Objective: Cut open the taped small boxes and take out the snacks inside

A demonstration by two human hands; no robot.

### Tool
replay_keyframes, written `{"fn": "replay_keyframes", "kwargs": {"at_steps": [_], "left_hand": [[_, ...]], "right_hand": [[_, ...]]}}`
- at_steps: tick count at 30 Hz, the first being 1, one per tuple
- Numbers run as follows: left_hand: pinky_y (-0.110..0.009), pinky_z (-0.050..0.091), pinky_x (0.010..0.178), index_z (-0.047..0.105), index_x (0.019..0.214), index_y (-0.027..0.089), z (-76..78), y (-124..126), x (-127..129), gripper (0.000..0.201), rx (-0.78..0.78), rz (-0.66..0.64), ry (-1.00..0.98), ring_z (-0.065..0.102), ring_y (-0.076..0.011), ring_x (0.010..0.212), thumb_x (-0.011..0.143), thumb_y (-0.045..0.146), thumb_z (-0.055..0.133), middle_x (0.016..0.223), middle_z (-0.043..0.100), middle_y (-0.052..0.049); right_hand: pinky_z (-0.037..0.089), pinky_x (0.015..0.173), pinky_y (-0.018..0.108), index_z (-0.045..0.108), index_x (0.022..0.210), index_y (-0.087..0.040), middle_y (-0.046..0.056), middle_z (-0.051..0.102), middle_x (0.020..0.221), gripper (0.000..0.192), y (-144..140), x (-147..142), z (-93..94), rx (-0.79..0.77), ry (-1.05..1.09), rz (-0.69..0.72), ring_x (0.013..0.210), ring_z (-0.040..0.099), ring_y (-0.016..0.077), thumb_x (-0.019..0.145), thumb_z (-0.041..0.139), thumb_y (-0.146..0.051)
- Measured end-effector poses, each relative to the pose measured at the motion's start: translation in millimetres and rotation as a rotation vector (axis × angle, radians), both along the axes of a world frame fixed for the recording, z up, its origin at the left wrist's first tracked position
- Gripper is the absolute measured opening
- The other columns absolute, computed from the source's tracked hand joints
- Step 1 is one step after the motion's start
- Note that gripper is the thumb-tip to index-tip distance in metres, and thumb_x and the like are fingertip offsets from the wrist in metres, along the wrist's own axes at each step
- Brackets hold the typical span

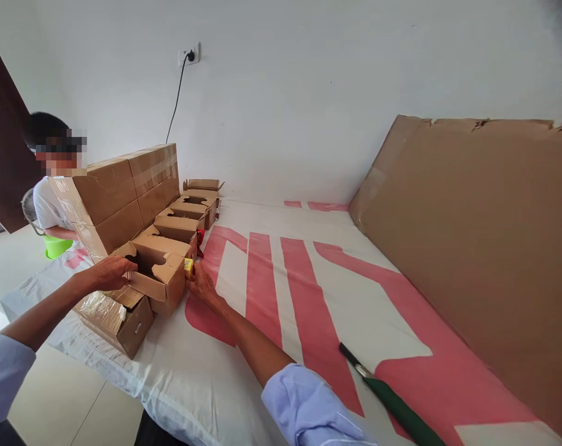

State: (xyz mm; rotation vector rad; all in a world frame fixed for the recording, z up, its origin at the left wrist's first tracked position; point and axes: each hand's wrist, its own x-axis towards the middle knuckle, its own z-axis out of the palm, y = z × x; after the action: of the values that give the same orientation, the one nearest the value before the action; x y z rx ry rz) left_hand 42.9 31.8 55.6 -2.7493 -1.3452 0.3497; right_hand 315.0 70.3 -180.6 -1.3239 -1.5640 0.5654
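My left hand (111, 272) is closed on the near left rim of an open cardboard box (158, 290) with cut-out flaps. At that box's right side, my right hand (203, 285) has its fingers curled round a small yellow packet (189, 266); its exact kind is too small to read. Behind, more open cardboard boxes (176, 230) run in a row towards the wall, and something red (200, 241) shows beside one of them. A taped, closed carton (118, 319) lies below my left hand, next to the open box.
Taped cartons (114, 192) form a stacked wall on the left, with a person (51, 198) behind it. A green-handled tool (392, 399) lies on the red-and-white cloth (262, 396) at front right. A large cardboard sheet (471, 248) leans at right.
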Motion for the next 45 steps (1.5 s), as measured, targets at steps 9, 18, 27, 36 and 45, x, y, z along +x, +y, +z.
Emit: {"fn": "replay_keyframes", "kwargs": {"at_steps": [9, 18, 27, 36, 45], "left_hand": [[-0.037, 0.055, 0.086, 0.078, 0.094, 0.023, -29.3, 17.4, 11.9, 0.01, 0.038, -0.001, 0.081, 0.072, -0.0305, 0.099, 0.087, 0.025, 0.072, 0.096, 0.076, -0.011], [-0.04, 0.053, 0.09, 0.079, 0.097, 0.022, -43.6, 43.8, 18.3, 0.012, 0.054, 0.05, 0.076, 0.071, -0.0326, 0.103, 0.092, 0.025, 0.068, 0.097, 0.073, -0.012], [-0.036, 0.052, 0.087, 0.078, 0.093, 0.022, -50.8, 66.7, 26.8, 0.012, 0.091, 0.022, 0.078, 0.071, -0.0291, 0.098, 0.093, 0.028, 0.068, 0.097, 0.077, -0.013], [-0.038, 0.052, 0.085, 0.082, 0.096, 0.017, -56.2, 93.4, 45.3, 0.022, 0.112, 0.073, 0.076, 0.074, -0.0348, 0.096, 0.086, 0.026, 0.066, 0.095, 0.079, -0.017], [-0.036, 0.05, 0.088, 0.081, 0.095, 0.017, -58.4, 94.1, 47.8, 0.018, 0.115, 0.085, 0.014, 0.074, -0.0325, 0.099, 0.084, 0.023, 0.068, 0.093, 0.079, -0.014]], "right_hand": [[0.041, 0.07, 0.033, 0.046, 0.087, -0.027, 0.0, 0.061, 0.088, 0.021, 7.4, 4.9, -12.1, -0.053, -0.026, 0.014, 0.078, 0.053, 0.0203, 0.074, 0.063, -0.028], [0.04, 0.07, 0.03, 0.048, 0.089, -0.027, -0.001, 0.062, 0.087, 0.022, 30.9, 10.1, -14.0, -0.081, -0.012, -0.025, 0.079, 0.055, 0.0187, 0.076, 0.065, -0.028], [0.037, 0.069, 0.029, 0.043, 0.087, -0.027, -0.002, 0.059, 0.086, 0.023, 49.3, 22.5, -10.9, -0.107, -0.012, -0.016, 0.077, 0.053, 0.0177, 0.075, 0.063, -0.028], [0.039, 0.072, 0.03, 0.044, 0.088, -0.026, -0.001, 0.06, 0.089, 0.023, 73.5, 33.0, -8.3, -0.128, -0.017, -0.023, 0.08, 0.052, 0.0189, 0.076, 0.063, -0.027], [0.051, 0.088, 0.036, 0.058, 0.12, -0.023, 0.005, 0.067, 0.115, 0.043, 74.6, 37.6, -1.4, -0.114, -0.018, 0.025, 0.103, 0.062, 0.0232, 0.078, 0.068, -0.023]]}}
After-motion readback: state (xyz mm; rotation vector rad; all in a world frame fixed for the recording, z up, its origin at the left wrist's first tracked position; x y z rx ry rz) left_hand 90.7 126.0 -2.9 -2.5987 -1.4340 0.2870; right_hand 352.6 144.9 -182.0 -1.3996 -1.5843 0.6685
